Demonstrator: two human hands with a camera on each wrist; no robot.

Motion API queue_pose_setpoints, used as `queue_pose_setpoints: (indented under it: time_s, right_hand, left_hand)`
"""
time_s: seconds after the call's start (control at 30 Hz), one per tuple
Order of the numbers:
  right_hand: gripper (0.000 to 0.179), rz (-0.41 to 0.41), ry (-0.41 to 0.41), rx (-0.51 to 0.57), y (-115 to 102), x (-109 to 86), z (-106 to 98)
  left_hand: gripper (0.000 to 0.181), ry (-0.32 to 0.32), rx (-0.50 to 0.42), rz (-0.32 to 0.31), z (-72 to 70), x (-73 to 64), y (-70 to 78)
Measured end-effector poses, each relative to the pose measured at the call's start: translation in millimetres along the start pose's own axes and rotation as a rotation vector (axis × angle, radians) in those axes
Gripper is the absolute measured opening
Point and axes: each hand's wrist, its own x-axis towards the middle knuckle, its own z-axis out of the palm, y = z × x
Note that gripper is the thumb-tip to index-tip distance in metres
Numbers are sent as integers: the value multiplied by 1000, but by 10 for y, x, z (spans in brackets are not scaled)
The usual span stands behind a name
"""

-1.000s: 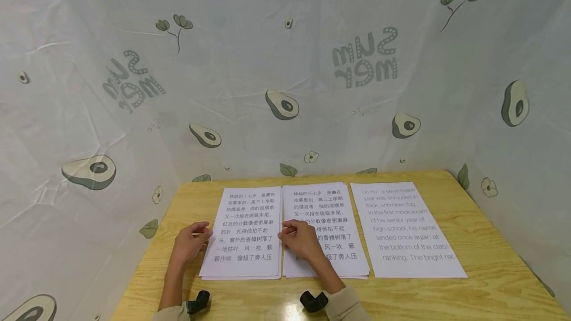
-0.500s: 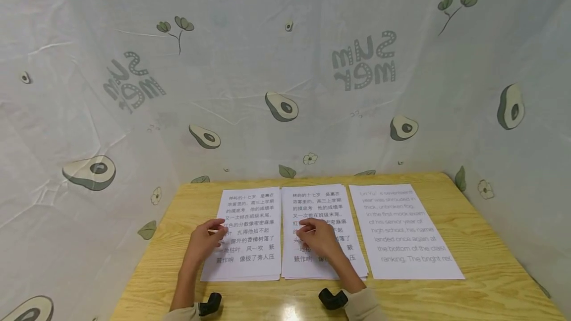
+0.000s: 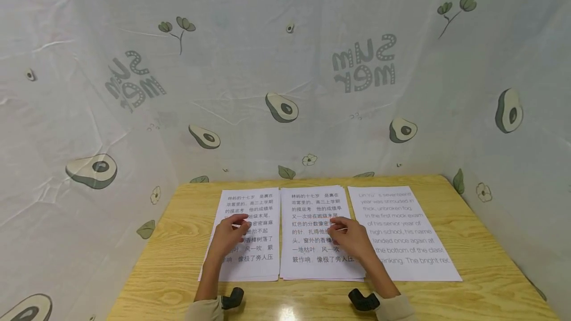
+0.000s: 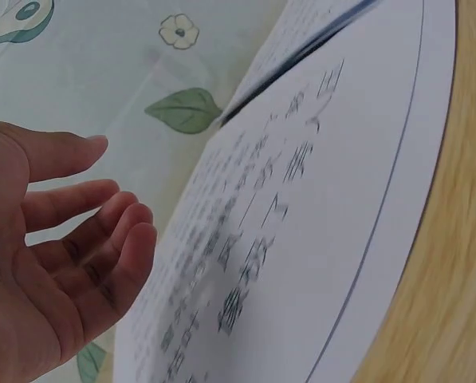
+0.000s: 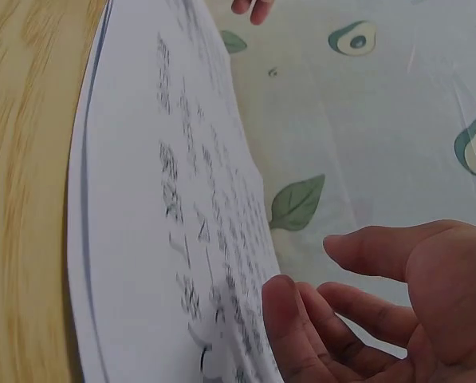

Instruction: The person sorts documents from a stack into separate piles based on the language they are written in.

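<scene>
My left hand [image 3: 227, 238] hovers over the left stack of printed paper [image 3: 263, 274], its fingers loosely bent with nothing between them. Over the right side of the middle stack of printed paper [image 3: 308, 271] hangs my right hand [image 3: 354, 239], thumb and fingers apart and holding nothing. Both stacks carry large Chinese text, partly covered by the hands. In the left wrist view, a gap separates the thumb from the relaxed fingers [image 4: 134, 259]. The right wrist view likewise has the right hand's fingers [image 5: 285, 307] bare beside the paper.
A sheet with English text [image 3: 415, 271] lies at the right of the wooden table [image 3: 482, 246]. The two Chinese stacks sit side by side with a narrow gap. A pale curtain [image 3: 250, 53] with avocado prints encloses the back and sides. A black wrist mount [image 3: 363, 301] is on the right forearm.
Both hands have moved to the right over the papers: the left from the left stack's edge onto it, the right from the gap between stacks across the middle stack. The papers stay put.
</scene>
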Motion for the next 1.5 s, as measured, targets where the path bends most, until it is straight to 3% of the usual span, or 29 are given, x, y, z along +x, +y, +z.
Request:
queue_pose_setpoints:
  time_s: [0.33, 0.73, 1.5]
  right_hand:
    - [42, 10, -1, -7, 144, 3, -228]
    - [42, 41, 44, -90, 300, 51, -416]
    - [46, 31, 15, -172, 365, 55, -522]
  left_hand:
    - [37, -30, -38, -19, 343, 27, 75]
    - [38, -78, -100, -56, 744, -24, 155]
    - [44, -103, -19, -20, 843, 2, 244]
